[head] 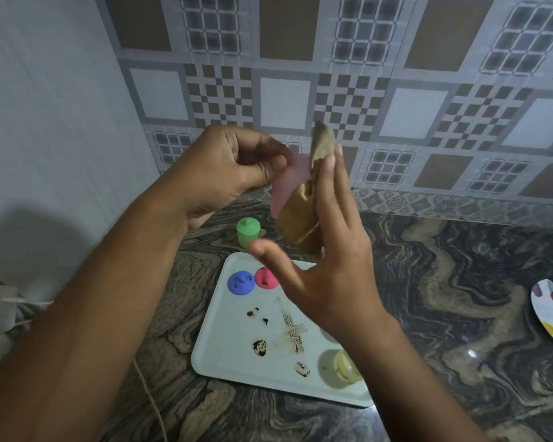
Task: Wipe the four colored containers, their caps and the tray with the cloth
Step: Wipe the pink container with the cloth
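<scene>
- Head view: your left hand (237,167) is raised over the bench (428,282). Its fingers are curled and the thumb is closed in, pinching the pink container (286,180) by the edge nearest that palm.
- Your right hand (329,260) is spread, with straight fingers and the thumb held wide. It presses the brown cloth (300,215) flat against the container's other side.
- The container sits between your two hands, touching both and well above the tray (224,362).
- I judge the step in hand to be wiping the container's wall. To do it well:
  - Hold the left pinch firm so the light plastic cannot slip.
  - Turn the container a little with those fingers between strokes.
  - Let the right fingers drag the cloth along its whole length, not only the middle.
  - Curl the cloth over the rim and the base too.
- The container's long axis is close to upright, leaning slightly, with the upper end by your right fingertips and the lower end toward your right thumb. Cloth and fingers hide the mouth, so I cannot tell which end is open.
- Below your right thumb a green container (248,232) stands on the bench, capped.
- Under your right palm, on the tray, are a blue cap (241,282) and a red cap (264,277). I cannot tell whether bodies sit beneath them.
- By your right wrist a yellow container (342,365) rests on the tray, partly hidden.
- Brown stains (259,347) mark the tray below your right hand, so it is not yet wiped.
</scene>
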Available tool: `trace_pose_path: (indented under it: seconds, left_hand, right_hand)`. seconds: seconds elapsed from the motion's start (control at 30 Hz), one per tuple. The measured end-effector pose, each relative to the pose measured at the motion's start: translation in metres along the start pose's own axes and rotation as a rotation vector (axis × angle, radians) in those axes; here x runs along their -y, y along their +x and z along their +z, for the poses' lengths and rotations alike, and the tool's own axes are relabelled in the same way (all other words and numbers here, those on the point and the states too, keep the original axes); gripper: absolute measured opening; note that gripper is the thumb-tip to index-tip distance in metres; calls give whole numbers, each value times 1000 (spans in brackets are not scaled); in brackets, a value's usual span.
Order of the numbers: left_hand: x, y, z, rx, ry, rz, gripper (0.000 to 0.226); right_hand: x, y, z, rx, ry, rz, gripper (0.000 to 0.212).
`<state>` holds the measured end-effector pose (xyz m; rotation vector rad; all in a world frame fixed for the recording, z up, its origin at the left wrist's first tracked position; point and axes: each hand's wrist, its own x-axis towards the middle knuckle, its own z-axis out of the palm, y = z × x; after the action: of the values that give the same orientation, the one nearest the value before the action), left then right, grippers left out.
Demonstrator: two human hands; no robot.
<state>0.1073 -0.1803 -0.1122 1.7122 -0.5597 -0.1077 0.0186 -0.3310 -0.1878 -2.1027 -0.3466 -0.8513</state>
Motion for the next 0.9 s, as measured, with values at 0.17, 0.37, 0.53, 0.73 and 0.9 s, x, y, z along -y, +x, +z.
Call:
trace_pose_path:
  seconds: [0.17,0.37,0.53,0.73,0.9]
  left_hand:
    - [5,0,-4,29,-43,-58,23]
    - [6,1,2,9,-58,-79,15]
    - [5,2,0,-31,0,-82,17]
    - [7,2,-8,-49,-55,-128,13]
    - [7,0,-9,-35,6,-107,15]
  right_hand:
    - [-22,6,-5,-69,-30,-190,81]
    - [-37,-1,-1,-214,44,-258,49]
    - [-30,-5,0,-90,83,-243,62]
    - [-40,-17,2,-297,361,-64,34]
    - [-33,-5,-10,-418,776,479,62]
